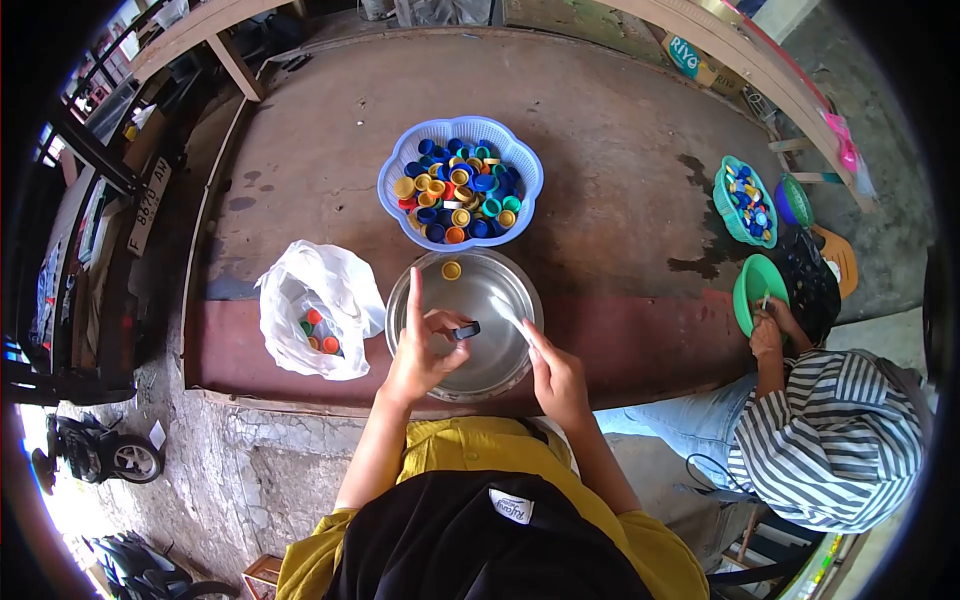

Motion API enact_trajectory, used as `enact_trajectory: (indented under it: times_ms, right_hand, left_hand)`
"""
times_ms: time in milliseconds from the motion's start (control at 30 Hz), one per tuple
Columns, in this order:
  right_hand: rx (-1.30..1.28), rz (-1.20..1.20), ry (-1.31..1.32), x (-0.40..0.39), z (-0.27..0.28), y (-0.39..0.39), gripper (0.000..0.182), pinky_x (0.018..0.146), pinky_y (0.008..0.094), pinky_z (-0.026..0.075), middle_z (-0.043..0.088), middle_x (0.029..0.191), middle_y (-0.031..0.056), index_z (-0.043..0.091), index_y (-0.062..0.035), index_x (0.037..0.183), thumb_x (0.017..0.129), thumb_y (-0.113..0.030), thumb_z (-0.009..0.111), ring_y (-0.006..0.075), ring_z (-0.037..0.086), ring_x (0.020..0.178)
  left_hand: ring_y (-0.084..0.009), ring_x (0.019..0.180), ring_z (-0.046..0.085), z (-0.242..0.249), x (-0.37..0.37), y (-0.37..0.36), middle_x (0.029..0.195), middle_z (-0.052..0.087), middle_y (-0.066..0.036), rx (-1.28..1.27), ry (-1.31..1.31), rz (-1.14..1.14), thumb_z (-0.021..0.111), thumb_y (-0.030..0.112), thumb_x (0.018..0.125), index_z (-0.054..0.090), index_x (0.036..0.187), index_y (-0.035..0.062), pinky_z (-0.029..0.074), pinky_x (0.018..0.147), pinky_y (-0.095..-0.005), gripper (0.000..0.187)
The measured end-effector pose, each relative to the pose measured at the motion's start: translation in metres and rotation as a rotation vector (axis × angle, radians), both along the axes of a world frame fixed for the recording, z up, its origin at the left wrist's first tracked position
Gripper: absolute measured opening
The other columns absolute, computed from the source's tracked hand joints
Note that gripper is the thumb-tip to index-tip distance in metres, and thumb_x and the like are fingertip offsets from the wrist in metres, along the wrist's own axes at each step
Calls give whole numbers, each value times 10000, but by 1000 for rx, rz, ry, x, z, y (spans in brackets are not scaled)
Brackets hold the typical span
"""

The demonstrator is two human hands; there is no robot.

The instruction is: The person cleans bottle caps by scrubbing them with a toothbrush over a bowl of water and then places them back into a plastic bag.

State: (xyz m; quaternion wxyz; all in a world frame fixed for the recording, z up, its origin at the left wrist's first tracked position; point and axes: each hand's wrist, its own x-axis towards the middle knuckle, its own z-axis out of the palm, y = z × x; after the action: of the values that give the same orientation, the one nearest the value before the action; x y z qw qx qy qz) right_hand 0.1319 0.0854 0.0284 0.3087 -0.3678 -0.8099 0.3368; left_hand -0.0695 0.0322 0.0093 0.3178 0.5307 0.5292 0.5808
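Note:
My left hand [418, 358] pinches a dark bottle cap [466, 331] between thumb and fingers, with one finger stretched out straight. In my right hand [560, 384] is a thin, pale, blade-like tool [513, 313]; its exact kind is hard to make out. Its tip points toward the cap but stays apart from it. Both hands are over a round metal basin [488, 278], where a yellow cap [451, 270] lies near the far side. Just beyond stands a lavender-blue scalloped basket [389, 180] heaped with blue, yellow, green and red caps.
Left of the basin, a white plastic bag [345, 275] holds several orange and green caps. At the right, a person in a striped shirt [835, 430] works over a green bowl [745, 290]. A turquoise basket [722, 205] of caps stands beyond. A wooden frame [235, 68] borders the table.

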Motion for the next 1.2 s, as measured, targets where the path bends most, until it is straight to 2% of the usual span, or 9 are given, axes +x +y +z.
enact_trajectory:
  times_ms: [67,100,233,333,500,633,733,1033,1200]
  right_hand:
    - [29,80,57,1,11,-10,455,587,373,503,641,807,133,500,-182,1282,852,-35,503,299,629,688]
    - [52,151,-92,2,15,-14,352,637,308,486,629,858,214,538,-67,1231,883,-30,500,287,647,722]
    - [-157,-70,-76,0,1,-2,349,673,309,495,629,886,213,546,-56,1222,877,-27,505,283,656,764]
    - [61,119,152,-1,1,-16,354,638,311,485,619,866,223,527,-45,1234,885,-14,480,279,645,720]
    - [41,-92,49,-4,-7,-8,439,549,362,488,632,805,130,517,-158,1271,843,-64,549,276,622,646]
    - [110,64,54,-3,-3,-16,454,541,364,492,618,757,118,511,-168,1277,842,-42,534,273,613,619]
    - [33,-48,-92,0,1,-8,395,652,343,514,641,859,172,533,-77,1242,854,-11,490,282,646,711]
    - [31,58,-73,2,17,-14,378,644,345,506,637,857,194,543,-77,1230,863,-11,481,304,647,724]
    - [-14,10,-152,1,14,-7,403,629,350,505,632,836,186,541,-89,1238,845,-7,501,307,639,704]
  left_hand:
    - [-172,755,595,1,1,-4,822,612,-87,-24,1,6,672,-26,736,-138,1427,79,486,739,-285,1071]
    - [-172,767,596,2,1,-4,825,612,-86,-15,-3,1,672,-25,738,-144,1426,80,485,743,-285,1073]
    - [-167,788,595,6,1,1,836,617,-87,55,-88,-73,676,-16,739,-161,1422,86,479,750,-278,1085]
    - [-163,782,593,3,-1,-1,832,615,-88,-10,-81,-19,678,-8,740,-165,1419,76,478,732,-269,1086]
    - [-151,758,589,7,-1,1,845,621,-89,24,28,-33,681,-8,731,-168,1414,58,476,690,-258,1092]
    - [-150,732,583,9,-2,-1,854,626,-85,-6,90,3,687,-8,717,-155,1418,56,473,670,-256,1098]
    - [-162,716,577,9,-2,0,846,622,-87,40,40,-26,687,-8,708,-137,1423,52,474,673,-257,1092]
    - [-204,771,622,19,-3,-4,860,633,-115,-23,270,-13,654,-18,716,-128,1430,79,487,756,-321,1063]
    - [-208,785,628,10,-2,-3,864,639,-117,-93,77,-83,653,-23,715,-147,1426,84,480,780,-327,1075]
